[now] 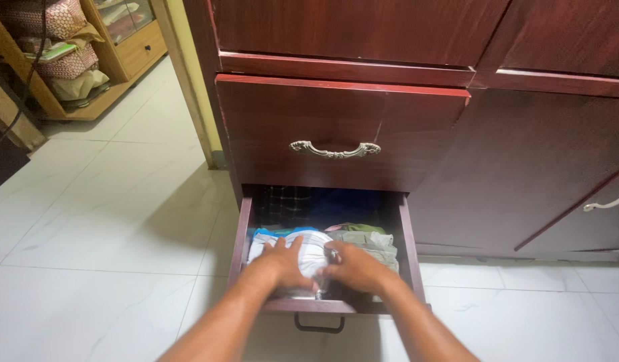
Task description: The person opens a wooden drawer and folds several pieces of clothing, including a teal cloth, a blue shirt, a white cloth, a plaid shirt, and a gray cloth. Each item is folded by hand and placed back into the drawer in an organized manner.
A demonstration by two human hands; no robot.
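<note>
We look down at a low drawer (407, 234) that is pulled out from a dark red wood cabinet (524, 161). The drawer is full of folded clothes. At the front lies a white cloth (309, 251) with thin stripes. A bit of blue cloth (269, 232) peeks out just behind it on the left. A green-grey cloth (370, 240) lies on the right side, touching the white cloth. At the back of the drawer we see dark clothes (316, 200), some checked and some deep blue, in the shade under the drawer above.

Our left hand (280, 263) lies flat on the white cloth, with the fingers spread a little. Our right hand (353, 267) is beside it, with the fingers bent and pinching the white cloth near its right edge. The two hands nearly touch. Both hands are inside the drawer, near its front wall. Our arms cross over the front edge of the drawer and hide part of it.

A black handle (319, 327) hangs from the front of the open drawer, between our arms. The upper drawer (343, 131) is shut and sticks out over the back of the open one. It has a curly metal handle (334, 150). On the right, a cabinet door has a pale handle (608, 202) at the edge of the view.

The floor (108, 234) is made of big white tiles. Far off at the top left stands a wooden shelf (111, 64) with patterned bags (65, 64) on it.
</note>
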